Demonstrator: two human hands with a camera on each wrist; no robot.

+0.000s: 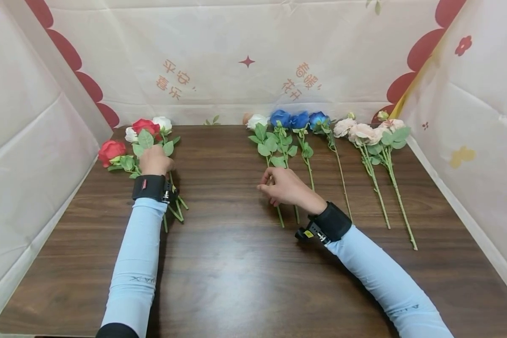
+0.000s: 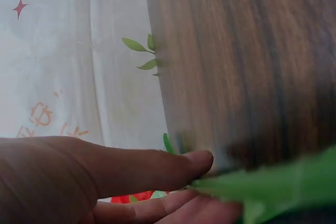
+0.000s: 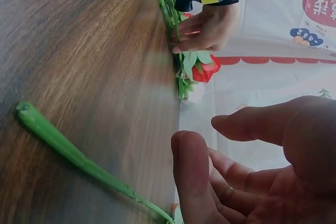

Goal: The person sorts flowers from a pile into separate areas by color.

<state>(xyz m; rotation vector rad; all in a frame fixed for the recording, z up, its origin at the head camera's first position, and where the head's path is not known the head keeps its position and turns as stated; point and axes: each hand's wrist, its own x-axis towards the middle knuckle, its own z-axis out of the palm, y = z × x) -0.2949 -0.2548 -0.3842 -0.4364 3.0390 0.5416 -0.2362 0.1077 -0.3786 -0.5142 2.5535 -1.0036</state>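
Observation:
My left hand [image 1: 155, 160] is over the bunch of red roses [image 1: 111, 152] and white roses [image 1: 162, 123] at the left, pinching a rose stem between thumb and fingers. A blurred green leaf [image 2: 283, 182] is by its fingertips in the left wrist view, and which bloom the stem belongs to is hidden. My right hand [image 1: 288, 185] hovers above the stems of a white rose [image 1: 257, 121] and a blue rose [image 1: 280, 117]. Its fingers bend loosely with a gap to the thumb, holding nothing. Below it lies a green stem [image 3: 79, 156] in the right wrist view.
Two more blue roses [image 1: 319, 119] and several pale pink flowers [image 1: 363, 134] lie in a row to the right, blooms toward the back edge. The brown wooden table [image 1: 228, 263] is bordered by printed cloth walls [image 1: 219, 56] at the back and sides.

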